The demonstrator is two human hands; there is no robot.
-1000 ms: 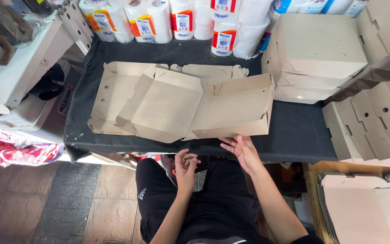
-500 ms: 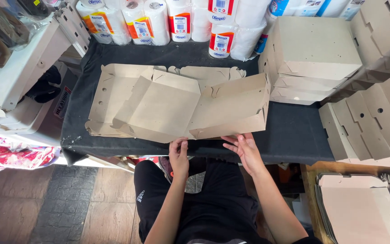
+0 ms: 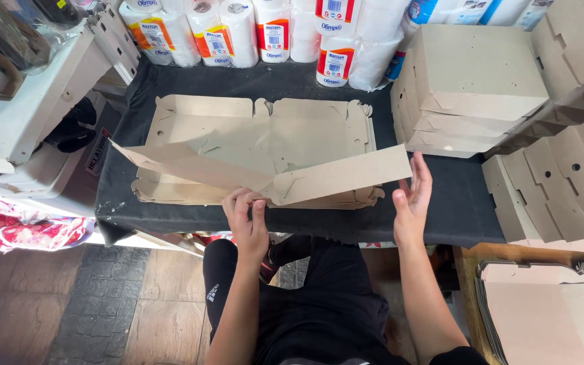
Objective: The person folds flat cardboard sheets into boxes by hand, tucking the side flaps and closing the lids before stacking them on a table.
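The left hand [image 3: 248, 220] pinches the near middle of a half-folded cardboard box blank [image 3: 272, 177], lifting it off the flat stack [image 3: 265, 135] at the tabletop's near edge; the right hand [image 3: 412, 196] lies open and flat against its right end, seemingly steadying it. The black-clothed table [image 3: 441, 196] carries paper rolls [image 3: 238, 30] along the far edge and finished boxes [image 3: 474, 81] at the right corner.

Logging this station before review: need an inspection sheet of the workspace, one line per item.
Surface: table under black cloth, mostly covered.
Job's things: brown flat cardboard box blank, lifted above a stack of flat blanks.
Clutter: folded cardboard boxes stacked at right; more cut blanks far right.
Grippers: left hand pinches the lifted blank's near edge; right hand open at its right end.
Cables: nothing seen.
Surroundings: wrapped paper rolls at the back; white shelf at left; tiled floor.
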